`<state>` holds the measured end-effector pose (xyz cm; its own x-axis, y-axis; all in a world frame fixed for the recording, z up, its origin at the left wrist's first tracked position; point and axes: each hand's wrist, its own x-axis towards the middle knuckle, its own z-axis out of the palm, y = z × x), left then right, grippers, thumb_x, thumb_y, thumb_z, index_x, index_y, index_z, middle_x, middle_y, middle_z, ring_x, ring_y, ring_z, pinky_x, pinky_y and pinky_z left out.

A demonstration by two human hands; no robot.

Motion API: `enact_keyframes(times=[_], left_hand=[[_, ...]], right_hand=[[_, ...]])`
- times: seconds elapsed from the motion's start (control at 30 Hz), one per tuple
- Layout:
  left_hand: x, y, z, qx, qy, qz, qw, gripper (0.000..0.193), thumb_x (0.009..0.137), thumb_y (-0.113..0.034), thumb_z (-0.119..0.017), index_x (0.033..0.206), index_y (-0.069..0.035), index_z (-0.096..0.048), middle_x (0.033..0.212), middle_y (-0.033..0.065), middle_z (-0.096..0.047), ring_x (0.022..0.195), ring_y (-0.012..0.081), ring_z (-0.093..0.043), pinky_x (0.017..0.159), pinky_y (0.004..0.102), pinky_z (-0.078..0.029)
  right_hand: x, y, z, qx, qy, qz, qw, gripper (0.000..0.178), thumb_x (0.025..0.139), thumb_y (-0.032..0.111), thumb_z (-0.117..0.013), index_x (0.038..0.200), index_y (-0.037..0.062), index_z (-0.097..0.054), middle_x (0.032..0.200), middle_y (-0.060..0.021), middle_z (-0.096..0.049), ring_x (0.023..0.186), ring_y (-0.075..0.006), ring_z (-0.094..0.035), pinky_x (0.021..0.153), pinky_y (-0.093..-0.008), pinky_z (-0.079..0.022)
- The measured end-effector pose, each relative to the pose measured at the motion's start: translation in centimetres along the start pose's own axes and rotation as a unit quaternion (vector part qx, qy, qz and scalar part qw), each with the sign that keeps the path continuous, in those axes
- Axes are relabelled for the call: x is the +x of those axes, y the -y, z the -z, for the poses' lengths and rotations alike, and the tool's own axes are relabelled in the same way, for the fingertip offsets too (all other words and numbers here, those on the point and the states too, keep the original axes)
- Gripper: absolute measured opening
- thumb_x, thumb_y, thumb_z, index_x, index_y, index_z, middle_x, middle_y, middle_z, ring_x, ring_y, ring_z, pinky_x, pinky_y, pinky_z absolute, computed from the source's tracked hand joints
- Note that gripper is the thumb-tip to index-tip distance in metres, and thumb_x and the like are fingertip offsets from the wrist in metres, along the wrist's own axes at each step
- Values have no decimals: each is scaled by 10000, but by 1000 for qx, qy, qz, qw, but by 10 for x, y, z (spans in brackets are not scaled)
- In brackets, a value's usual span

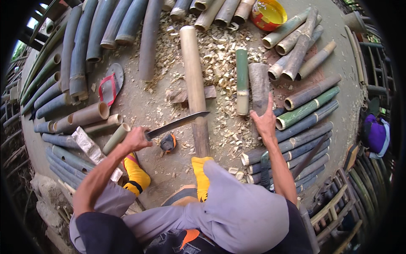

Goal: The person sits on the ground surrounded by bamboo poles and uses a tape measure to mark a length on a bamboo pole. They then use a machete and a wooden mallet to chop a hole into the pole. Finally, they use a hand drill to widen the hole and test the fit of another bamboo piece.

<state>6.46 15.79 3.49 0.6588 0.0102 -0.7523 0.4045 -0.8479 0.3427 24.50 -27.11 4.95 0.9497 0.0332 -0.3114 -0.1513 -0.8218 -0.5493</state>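
Note:
My left hand (136, 139) is closed around the handle of a machete (177, 124), whose dark blade points right and crosses a pale, scraped wooden pole (192, 63). That pole leans over a brown block (178, 96), its near end by my foot in a yellow sock (198, 175). Off to the right, my right hand (265, 120) grips the near end of a thick grey-brown length of bamboo (259, 82), thumb on one side and fingers on the other. Just left of it lies a short green bamboo tube (242, 76) with a pale lower end.
Wood chips (218, 51) cover the ground ahead. Rows of bamboo tubes (304, 108) lie at right, far side and left. A red-edged sandal (112, 84), a red-and-yellow bucket (268, 15) and a small black-and-orange object (168, 143) are around me. A squared pale block (88, 146) lies at left.

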Motion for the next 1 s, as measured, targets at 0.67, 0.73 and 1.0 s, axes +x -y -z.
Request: enact_keyframes(times=[0.67, 0.73, 1.0], left_hand=[[250, -346, 247, 8, -419, -332, 845, 183, 700, -137, -658, 588, -77, -526, 495, 65, -526, 427, 271, -526, 439, 415, -425], [300, -362, 245, -116, -362, -286, 880, 247, 677, -145, -685, 478, -118, -540, 422, 33, -517, 368, 243, -518, 387, 415, -407], [271, -356, 214, 196, -327, -221, 898, 168, 765, -152, -586, 635, -68, -520, 511, 36, -476, 422, 170, -451, 390, 339, -387]], right_hand=[[-13, -20, -58, -131, -165, -18, 977, 1016, 695, 262, -781, 1501, 175, -168, 1149, -316, -526, 1023, -435, -550, 845, -488, -477], [-12, -14, -59, -139, -162, -18, 977, 1023, 687, 259, -786, 1501, 169, -173, 1147, -310, -530, 1032, -442, -547, 850, -486, -477], [-18, -26, -60, -157, -165, -39, 973, 974, 750, 318, -737, 1505, 153, -145, 1134, -309, -526, 1021, -442, -544, 791, -521, -482]])
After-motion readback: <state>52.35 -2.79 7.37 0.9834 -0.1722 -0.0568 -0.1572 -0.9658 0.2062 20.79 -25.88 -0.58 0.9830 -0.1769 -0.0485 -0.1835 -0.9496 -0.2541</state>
